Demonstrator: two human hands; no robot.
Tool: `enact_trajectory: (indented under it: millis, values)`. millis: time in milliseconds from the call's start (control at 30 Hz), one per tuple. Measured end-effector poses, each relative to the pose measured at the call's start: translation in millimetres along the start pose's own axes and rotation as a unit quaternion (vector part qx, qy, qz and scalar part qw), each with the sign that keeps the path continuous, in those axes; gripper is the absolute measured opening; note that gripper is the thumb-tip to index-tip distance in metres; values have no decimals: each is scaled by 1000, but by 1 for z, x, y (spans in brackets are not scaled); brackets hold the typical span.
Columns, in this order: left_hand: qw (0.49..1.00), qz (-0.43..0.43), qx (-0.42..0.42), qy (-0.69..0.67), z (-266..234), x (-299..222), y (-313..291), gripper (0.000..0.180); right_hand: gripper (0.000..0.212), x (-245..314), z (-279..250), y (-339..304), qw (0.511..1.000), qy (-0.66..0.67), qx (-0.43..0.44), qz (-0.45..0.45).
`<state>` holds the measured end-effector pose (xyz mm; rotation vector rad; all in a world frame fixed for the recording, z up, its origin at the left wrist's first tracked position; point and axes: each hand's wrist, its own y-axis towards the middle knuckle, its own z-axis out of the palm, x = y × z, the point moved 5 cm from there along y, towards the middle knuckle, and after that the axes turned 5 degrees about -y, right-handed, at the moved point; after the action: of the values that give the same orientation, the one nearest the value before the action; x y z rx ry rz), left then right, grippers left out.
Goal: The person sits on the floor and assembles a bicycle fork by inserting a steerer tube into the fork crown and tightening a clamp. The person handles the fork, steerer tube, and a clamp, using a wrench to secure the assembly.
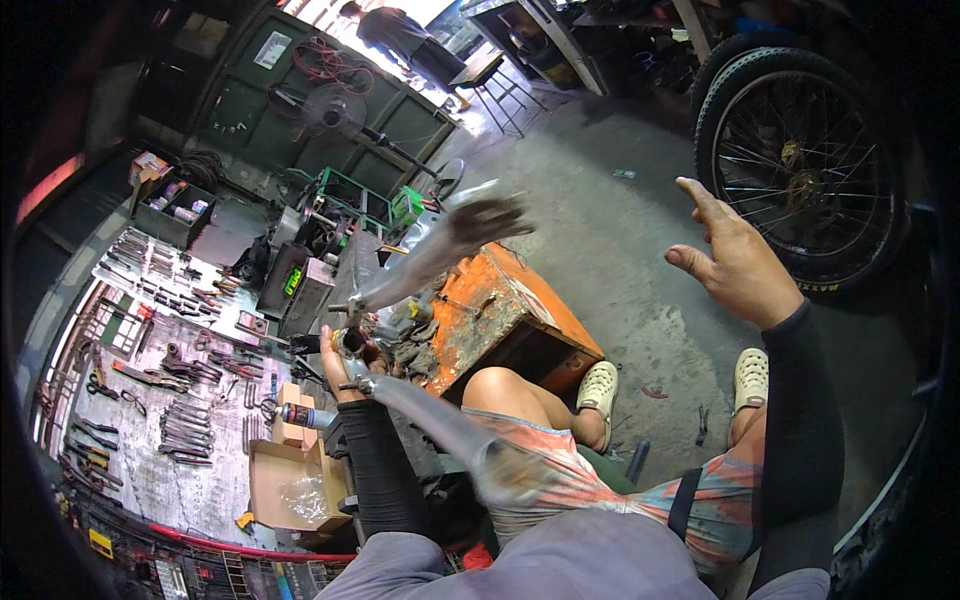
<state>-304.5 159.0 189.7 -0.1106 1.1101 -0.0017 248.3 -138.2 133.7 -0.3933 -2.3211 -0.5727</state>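
Observation:
At centre left, my left hand (341, 366) is closed around the hollow round middle of a forked grey metal part (425, 412). Two long arms spread from that middle toward the right, one up and one down, and both are smeared by motion. Short pins stick out near where the arms begin. Its exact kind I cannot make out. My right hand (738, 258) is raised at the right, holding nothing, with fingers stretched out and thumb apart. It is well away from the metal part, in front of the bicycle wheels.
An orange box-like stand (545, 320) with a worn, cluttered top stands before my knees. Pliers and wrenches (185, 430) cover a board on the left, near an open cardboard box (290, 485). Bicycle wheels (800, 170) stand at right. A person (410, 45) and a stool (490, 85) are at the back.

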Motion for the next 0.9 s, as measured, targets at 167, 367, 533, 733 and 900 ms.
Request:
enact_trajectory:
  millis: [167,367,533,733,900]
  values:
    - [968,-63,155,-184,-15,-9,1,40,91,8,16,10,997,-32,59,33]
    - [930,-151,192,-273,-30,-12,-6,42,83,14,20,10,999,-42,9,-34]
    - [912,-158,189,-328,-11,19,-11,49,58,19,50,7,988,1,22,-152]
    - [928,-210,223,-211,24,59,-31,54,52,120,123,-27,928,135,208,-277]
    - [983,-119,140,-25,13,106,-16,60,61,161,176,-42,894,169,182,-373]
